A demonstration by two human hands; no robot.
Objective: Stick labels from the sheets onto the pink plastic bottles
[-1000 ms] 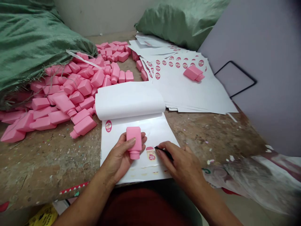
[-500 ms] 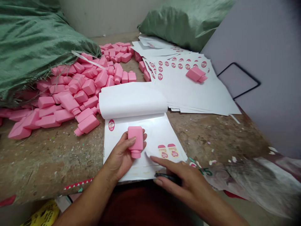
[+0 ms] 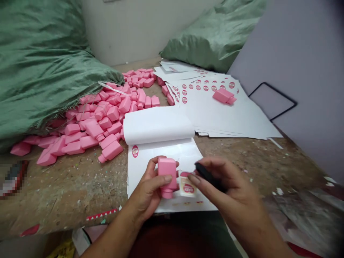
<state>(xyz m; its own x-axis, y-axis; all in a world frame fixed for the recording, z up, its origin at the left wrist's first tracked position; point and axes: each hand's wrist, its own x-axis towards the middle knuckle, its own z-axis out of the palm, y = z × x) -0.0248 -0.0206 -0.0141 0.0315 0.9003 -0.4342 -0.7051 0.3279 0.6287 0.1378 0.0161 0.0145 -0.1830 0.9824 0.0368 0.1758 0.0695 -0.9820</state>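
Grasping pink bottle [image 3: 167, 169] in left hand [image 3: 148, 191], neck near, presumably leaving broad face accessible; pinching label [image 3: 187, 188] alongside in right hand [image 3: 229, 184], also gripping black tool [image 3: 209, 177].

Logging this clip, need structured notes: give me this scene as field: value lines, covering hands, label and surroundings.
left hand: holds a pink bottle, neck toward the person
right hand: holds a black tool
label: by the right thumb, beside the bottle; blurred, apparently pinched
under hands: white sheets, top folded back
left side: bottle pile, green sack
far right: printed sheets, one loose bottle on them
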